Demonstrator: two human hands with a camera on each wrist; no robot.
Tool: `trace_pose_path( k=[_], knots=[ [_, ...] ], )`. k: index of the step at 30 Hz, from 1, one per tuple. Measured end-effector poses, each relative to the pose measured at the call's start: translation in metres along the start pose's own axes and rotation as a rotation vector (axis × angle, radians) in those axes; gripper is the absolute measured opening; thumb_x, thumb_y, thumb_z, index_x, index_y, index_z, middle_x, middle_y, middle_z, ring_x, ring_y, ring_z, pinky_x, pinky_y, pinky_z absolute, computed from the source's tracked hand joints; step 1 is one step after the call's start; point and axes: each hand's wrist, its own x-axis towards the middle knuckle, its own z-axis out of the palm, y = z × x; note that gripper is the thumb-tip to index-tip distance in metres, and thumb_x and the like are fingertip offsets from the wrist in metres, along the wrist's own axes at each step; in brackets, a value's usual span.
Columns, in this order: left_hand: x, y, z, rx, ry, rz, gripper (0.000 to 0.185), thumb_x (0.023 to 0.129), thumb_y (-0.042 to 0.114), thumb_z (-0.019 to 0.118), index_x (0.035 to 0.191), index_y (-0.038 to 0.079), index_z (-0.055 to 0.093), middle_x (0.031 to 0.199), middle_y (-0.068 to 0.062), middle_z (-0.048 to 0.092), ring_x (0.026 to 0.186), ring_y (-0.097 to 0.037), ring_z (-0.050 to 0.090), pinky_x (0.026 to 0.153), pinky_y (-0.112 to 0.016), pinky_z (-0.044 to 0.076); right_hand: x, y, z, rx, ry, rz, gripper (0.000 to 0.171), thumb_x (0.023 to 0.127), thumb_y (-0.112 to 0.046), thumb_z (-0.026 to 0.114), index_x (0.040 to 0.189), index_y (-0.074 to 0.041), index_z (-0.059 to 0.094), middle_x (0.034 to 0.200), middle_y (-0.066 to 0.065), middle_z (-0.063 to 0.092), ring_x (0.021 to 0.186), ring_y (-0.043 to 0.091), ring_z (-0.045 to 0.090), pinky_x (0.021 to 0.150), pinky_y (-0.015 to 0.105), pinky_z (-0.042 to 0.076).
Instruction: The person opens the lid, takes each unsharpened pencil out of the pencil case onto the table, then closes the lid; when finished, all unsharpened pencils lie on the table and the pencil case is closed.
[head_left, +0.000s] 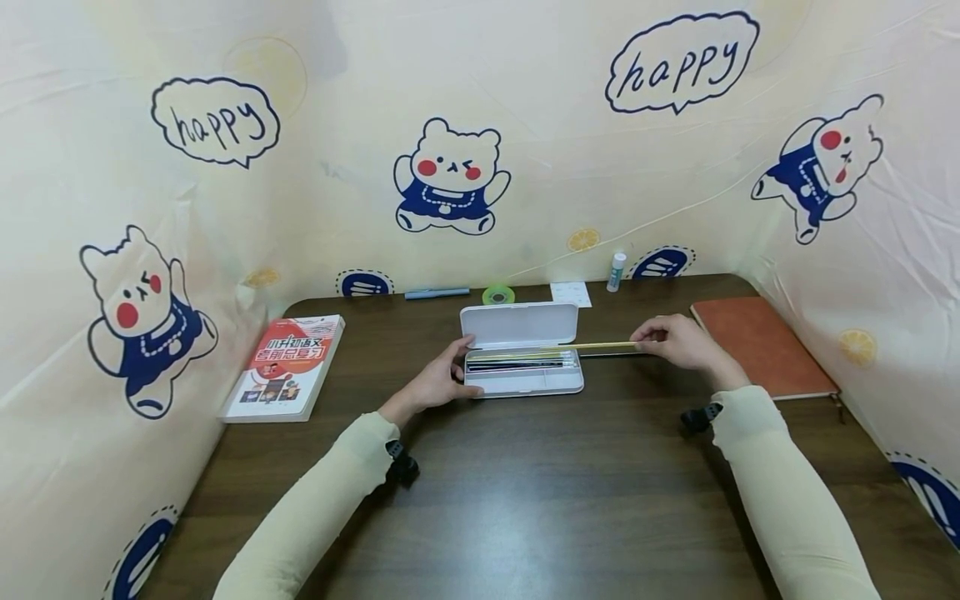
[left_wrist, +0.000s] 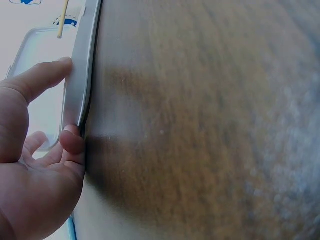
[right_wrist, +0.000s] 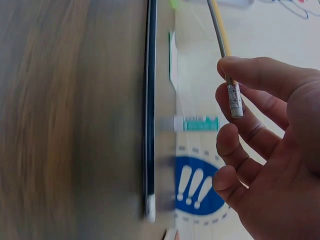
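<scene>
An open white pencil case point(head_left: 525, 382) lies mid-table with its lid point(head_left: 519, 323) folded back and dark pens in its tray. My left hand point(head_left: 463, 367) grips the case's left end, thumb point(left_wrist: 42, 77) on the rim and a finger point(left_wrist: 72, 142) under the edge. My right hand point(head_left: 643, 340) pinches a yellow pencil point(head_left: 592, 346) at its eraser end point(right_wrist: 234, 97). The pencil runs level leftward, just above the tray. Its far end point(left_wrist: 62, 20) shows over the case in the left wrist view.
A red-and-white book point(head_left: 285, 367) lies at the left and an orange notebook point(head_left: 761, 346) at the right. Along the back edge sit a blue pen point(head_left: 437, 293), green tape roll point(head_left: 498, 294), white card point(head_left: 570, 293) and glue stick point(head_left: 616, 272). A dark thin stick point(right_wrist: 150, 100) lies beside the case. Printed cloth walls enclose the table.
</scene>
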Motion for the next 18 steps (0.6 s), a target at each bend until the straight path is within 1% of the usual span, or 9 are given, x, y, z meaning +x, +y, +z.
trace_pose_path(
  k=[5, 8, 12, 18],
  knots=[
    [0.000, 0.000, 0.000, 0.000, -0.003, -0.006, 0.097, 0.083, 0.028, 0.082, 0.158, 0.026, 0.020, 0.147, -0.009, 0.044, 0.101, -0.021, 0.050, 0.085, -0.032, 0.041, -0.009, 0.016, -0.010, -0.002, -0.011, 0.042, 0.014, 0.095, -0.017, 0.068, 0.104, -0.009, 0.075, 0.092, 0.007, 0.072, 0.080, 0.022, 0.055, 0.071, 0.031, 0.045],
    [0.001, -0.001, 0.000, 0.002, -0.002, -0.014, 0.097, 0.084, 0.028, 0.082, 0.158, 0.027, 0.020, 0.147, -0.008, 0.043, 0.101, -0.021, 0.050, 0.086, -0.033, 0.041, -0.014, 0.024, -0.014, -0.006, -0.002, 0.066, 0.013, 0.095, -0.017, 0.068, 0.103, -0.010, 0.076, 0.092, 0.007, 0.073, 0.081, 0.022, 0.056, 0.073, 0.032, 0.045],
    [0.001, -0.001, 0.000, 0.007, -0.003, -0.019, 0.097, 0.084, 0.029, 0.082, 0.158, 0.028, 0.020, 0.147, -0.007, 0.043, 0.102, -0.021, 0.050, 0.086, -0.033, 0.041, -0.021, 0.032, -0.017, -0.016, 0.010, 0.081, 0.014, 0.094, -0.016, 0.069, 0.102, -0.008, 0.076, 0.093, 0.008, 0.074, 0.082, 0.021, 0.057, 0.074, 0.032, 0.046],
    [0.002, -0.002, 0.000, 0.012, -0.003, -0.007, 0.096, 0.084, 0.029, 0.082, 0.158, 0.027, 0.020, 0.148, -0.009, 0.044, 0.103, -0.022, 0.051, 0.087, -0.033, 0.041, -0.027, 0.039, -0.022, -0.037, 0.006, 0.081, 0.012, 0.094, -0.014, 0.068, 0.101, -0.008, 0.076, 0.093, 0.007, 0.074, 0.082, 0.020, 0.056, 0.075, 0.033, 0.045]
  ],
)
